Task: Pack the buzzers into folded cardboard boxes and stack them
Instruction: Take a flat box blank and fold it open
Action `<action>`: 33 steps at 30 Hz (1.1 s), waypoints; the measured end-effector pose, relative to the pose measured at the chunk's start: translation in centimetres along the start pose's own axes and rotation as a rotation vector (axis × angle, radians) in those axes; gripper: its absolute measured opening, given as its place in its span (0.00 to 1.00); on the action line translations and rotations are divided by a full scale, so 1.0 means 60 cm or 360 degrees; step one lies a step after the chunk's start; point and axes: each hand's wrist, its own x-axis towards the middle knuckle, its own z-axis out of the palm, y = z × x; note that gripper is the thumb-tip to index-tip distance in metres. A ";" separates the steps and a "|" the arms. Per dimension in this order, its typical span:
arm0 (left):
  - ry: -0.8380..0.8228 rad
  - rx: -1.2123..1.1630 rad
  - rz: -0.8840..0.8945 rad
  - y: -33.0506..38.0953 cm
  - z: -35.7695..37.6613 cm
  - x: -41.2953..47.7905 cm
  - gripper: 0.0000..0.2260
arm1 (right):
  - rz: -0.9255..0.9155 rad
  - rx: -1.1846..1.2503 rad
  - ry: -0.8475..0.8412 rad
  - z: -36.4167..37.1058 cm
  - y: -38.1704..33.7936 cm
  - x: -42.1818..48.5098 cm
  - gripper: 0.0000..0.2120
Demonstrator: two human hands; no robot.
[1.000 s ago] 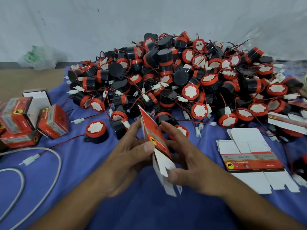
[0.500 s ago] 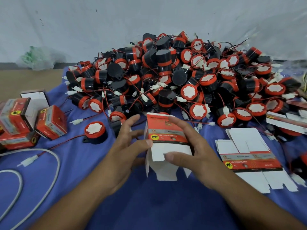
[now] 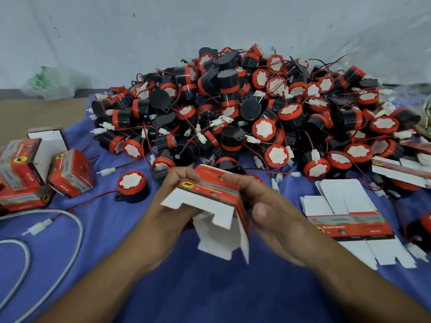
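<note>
I hold the half-erected cardboard box (image 3: 211, 201) above the table (image 3: 210, 290), with its white end flaps open toward me. My left hand (image 3: 168, 210) grips its left end with curled fingers. My right hand (image 3: 275, 217) lays near-straight fingers on the red top panel, thumb clear of the side. Step in hand: squaring the box. Next, I judge, the flaps need tucking shut. Beyond, a single buzzer (image 3: 131, 186) lies to the left, flat blanks (image 3: 345, 220) to the right, and the buzzer pile (image 3: 256, 113) farthest.

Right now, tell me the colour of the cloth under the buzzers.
Blue; the cloth shows best in the head view.
</note>
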 end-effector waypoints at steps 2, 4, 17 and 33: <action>0.0028 0.0001 -0.0026 0.004 -0.006 -0.001 0.11 | 0.0035 -0.0118 -0.0080 -0.004 -0.005 -0.003 0.40; -0.0007 0.0048 -0.0050 0.006 -0.005 -0.001 0.13 | 0.0061 -0.0234 -0.0152 -0.006 -0.008 -0.009 0.40; -0.0363 0.0220 -0.0052 0.009 0.012 -0.006 0.23 | -0.0164 -0.0405 0.0583 0.005 0.005 -0.001 0.16; -0.0461 0.0415 0.0061 0.003 0.030 -0.014 0.29 | -0.0373 -0.0981 0.0914 0.016 0.019 -0.003 0.14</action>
